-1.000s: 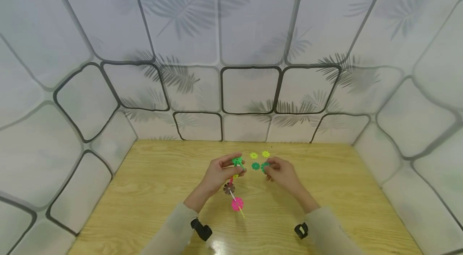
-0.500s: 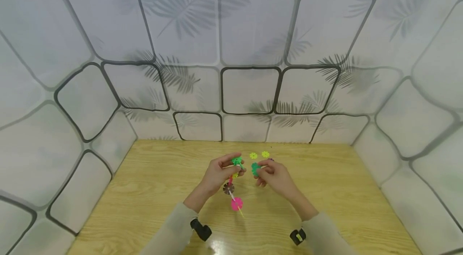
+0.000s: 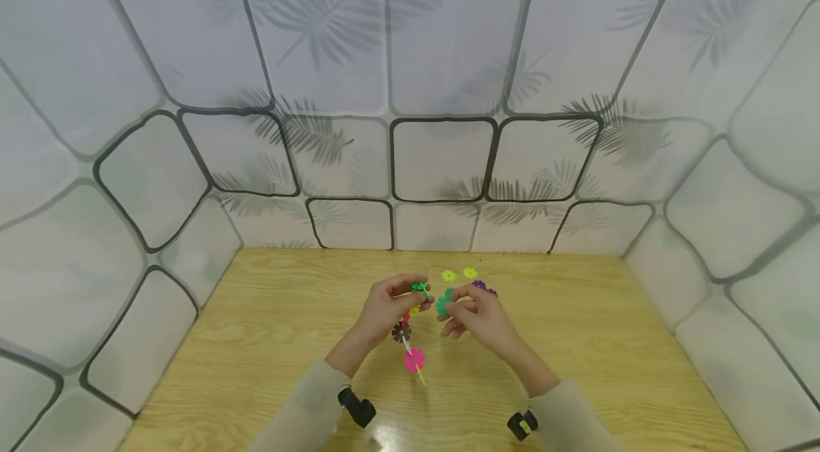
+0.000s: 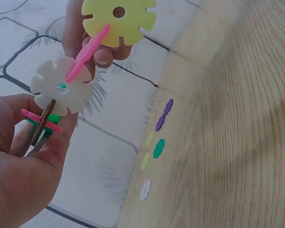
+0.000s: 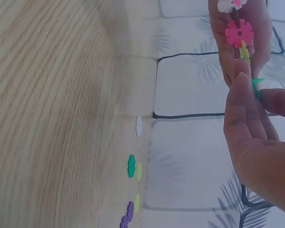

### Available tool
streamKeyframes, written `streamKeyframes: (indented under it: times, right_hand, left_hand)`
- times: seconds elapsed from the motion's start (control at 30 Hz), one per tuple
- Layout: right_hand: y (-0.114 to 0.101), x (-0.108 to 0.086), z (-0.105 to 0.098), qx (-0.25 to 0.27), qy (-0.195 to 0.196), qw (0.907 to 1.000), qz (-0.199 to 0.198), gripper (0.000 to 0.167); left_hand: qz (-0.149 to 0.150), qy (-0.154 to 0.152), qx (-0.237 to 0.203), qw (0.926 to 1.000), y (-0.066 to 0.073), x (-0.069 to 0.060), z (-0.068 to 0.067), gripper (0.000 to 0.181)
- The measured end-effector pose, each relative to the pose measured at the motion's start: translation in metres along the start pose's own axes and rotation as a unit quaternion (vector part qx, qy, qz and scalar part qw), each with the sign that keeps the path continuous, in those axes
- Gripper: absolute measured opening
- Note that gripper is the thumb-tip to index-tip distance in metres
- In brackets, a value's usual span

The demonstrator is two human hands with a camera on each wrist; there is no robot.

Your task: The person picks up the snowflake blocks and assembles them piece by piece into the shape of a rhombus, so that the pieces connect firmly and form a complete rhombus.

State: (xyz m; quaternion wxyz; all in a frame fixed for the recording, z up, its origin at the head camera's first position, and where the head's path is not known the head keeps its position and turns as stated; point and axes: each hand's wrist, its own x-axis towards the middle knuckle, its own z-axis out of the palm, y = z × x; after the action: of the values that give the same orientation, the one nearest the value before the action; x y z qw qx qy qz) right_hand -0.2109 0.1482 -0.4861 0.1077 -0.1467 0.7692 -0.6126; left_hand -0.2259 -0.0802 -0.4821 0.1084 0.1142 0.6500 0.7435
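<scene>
My left hand [image 3: 387, 306] holds a chain of interlocked flower-shaped discs by its upper end, near a green disc [image 3: 421, 287]. The chain hangs towards me past a brown disc [image 3: 401, 332] and a pink disc [image 3: 414, 359]. In the left wrist view, a yellow disc [image 4: 118, 16] and a white disc [image 4: 61, 88] belong to it. My right hand [image 3: 483, 320] pinches a loose green disc [image 3: 443, 307] just right of the left fingers, with a gap between in the head view. The right wrist view shows the right hand [image 5: 259, 152] from the side, its disc edge-on.
On the wooden table [image 3: 288, 338], beyond the hands, lie two yellow discs [image 3: 470, 272], purple discs [image 3: 480, 285], another green disc [image 4: 158, 148] and a white disc [image 4: 145, 190]. Patterned wall covering [image 3: 442, 160] rises behind and at both sides.
My right hand has lifted a green disc and moved left with it, uncovering purple discs. The left hand stays nearly in place, while the lower end of its chain has swung slightly left.
</scene>
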Motion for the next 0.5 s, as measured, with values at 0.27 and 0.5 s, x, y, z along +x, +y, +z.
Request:
streamKeyframes:
  times: [0.27,0.5]
  right_hand:
    - [-0.0011,0.0022,0.0072,0.027,-0.007,0.9996,-0.003,0.027]
    - [-0.0033,0.0024,0.0104,0.035,-0.002,0.9994,0.004,0.028]
  left_hand:
    - [0.001,0.008,0.034,0.9994,0.0006,-0.0009,0.0025,0.035]
    - [0.006,0.015,0.057,0.9982,-0.0033,-0.0004,0.0030,0.033]
